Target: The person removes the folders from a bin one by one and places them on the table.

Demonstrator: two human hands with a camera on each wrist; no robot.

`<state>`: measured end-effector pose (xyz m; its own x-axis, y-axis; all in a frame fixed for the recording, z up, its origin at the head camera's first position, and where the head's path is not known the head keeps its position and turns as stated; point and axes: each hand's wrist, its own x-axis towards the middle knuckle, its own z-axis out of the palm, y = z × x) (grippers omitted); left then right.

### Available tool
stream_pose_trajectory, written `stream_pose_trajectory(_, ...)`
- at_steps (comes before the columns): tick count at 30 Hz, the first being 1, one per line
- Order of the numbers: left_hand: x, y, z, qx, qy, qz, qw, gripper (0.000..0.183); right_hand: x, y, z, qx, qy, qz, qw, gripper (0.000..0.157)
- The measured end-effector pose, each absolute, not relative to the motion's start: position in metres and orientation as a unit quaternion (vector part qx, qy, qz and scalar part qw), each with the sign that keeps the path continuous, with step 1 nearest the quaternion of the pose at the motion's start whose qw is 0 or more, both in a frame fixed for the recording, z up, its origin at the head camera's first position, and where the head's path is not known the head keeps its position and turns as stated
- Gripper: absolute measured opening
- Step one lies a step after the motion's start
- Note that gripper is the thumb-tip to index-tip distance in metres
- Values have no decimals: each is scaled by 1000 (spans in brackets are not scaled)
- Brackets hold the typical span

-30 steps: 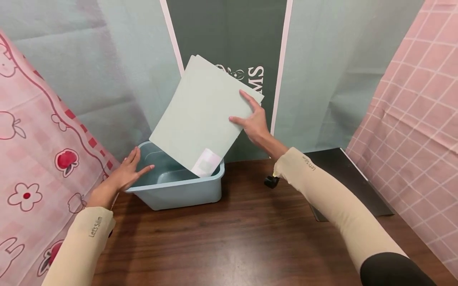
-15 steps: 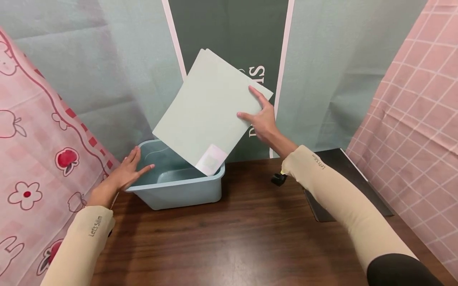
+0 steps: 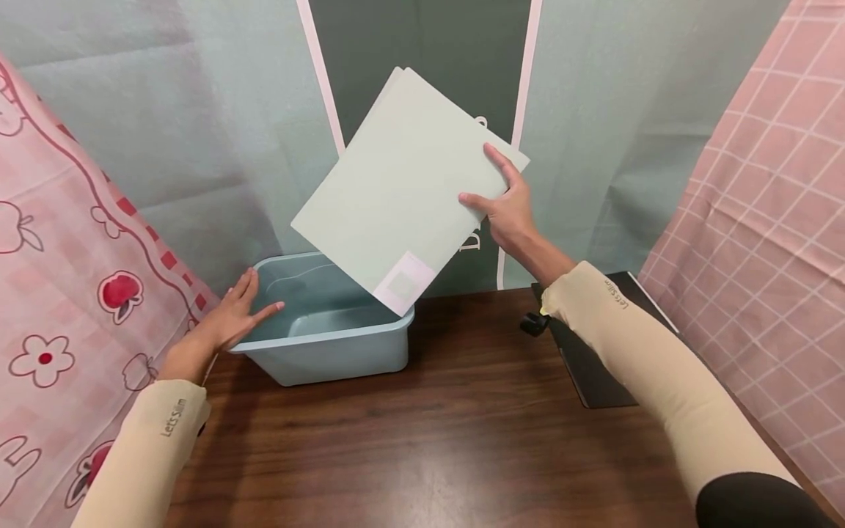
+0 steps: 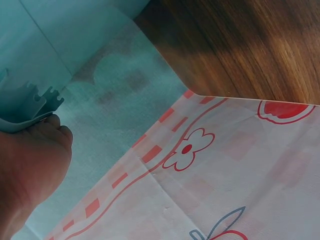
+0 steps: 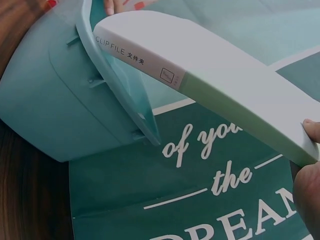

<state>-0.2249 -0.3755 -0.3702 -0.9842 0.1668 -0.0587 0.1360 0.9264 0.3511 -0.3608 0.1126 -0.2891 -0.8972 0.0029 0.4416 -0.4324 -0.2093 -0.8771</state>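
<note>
My right hand [image 3: 511, 213] grips a pale green clip file [image 3: 409, 183] by its right-hand edge, thumb on the near face. The file hangs tilted in the air, its lower corner overlapping the rim of a light blue plastic basin [image 3: 343, 352]. Its spine [image 5: 135, 60], lettered "CLIP FILE", faces the right wrist camera. My left hand [image 3: 231, 315] rests at the basin's left rim, fingers extended and thumb spread over the inside. In the left wrist view, the fingertips [image 4: 52, 122] show right at the basin's edge.
The basin stands on a dark wood table [image 3: 422, 440], against a grey-green backdrop with lettering. A flat black panel [image 3: 594, 374] lies to the right, partly under my right arm. Pink patterned cloth [image 3: 72, 308] hangs on the left, pink checked cloth [image 3: 759, 220] on the right.
My right hand has moved up and to the right with the clip file, whose lower corner has risen from inside the basin to its rim. My left hand has stayed put.
</note>
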Motion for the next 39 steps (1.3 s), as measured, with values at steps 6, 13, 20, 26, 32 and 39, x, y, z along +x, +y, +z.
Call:
stream_pose_trajectory(6, -225, -375, -369, 83, 980, 177, 42, 101, -362, 125, -287, 177, -593, 773, 138, 93)
stream_pose_trajectory(13, -225, -375, -369, 81, 980, 175, 43, 100, -362, 138, -284, 169, -590, 780, 121, 95)
stream_pose_trajectory(20, -225, -376, -370, 80, 981, 170, 44, 100, -363, 152, -286, 181, -580, 788, 100, 95)
stream_pose_trajectory(26, -226, -374, -368, 74, 980, 176, 55, 100, -363, 171, -288, 189, -563, 800, 81, 94)
stream_pose_trajectory(32, -226, -372, -366, 66, 980, 178, 64, 101, -361, 190, -287, 181, -579, 793, 60, 94)
stream_pose_trajectory(39, -227, -372, -367, 66, 981, 174, 62, 101, -359, 209, -287, 168, -610, 773, 46, 93)
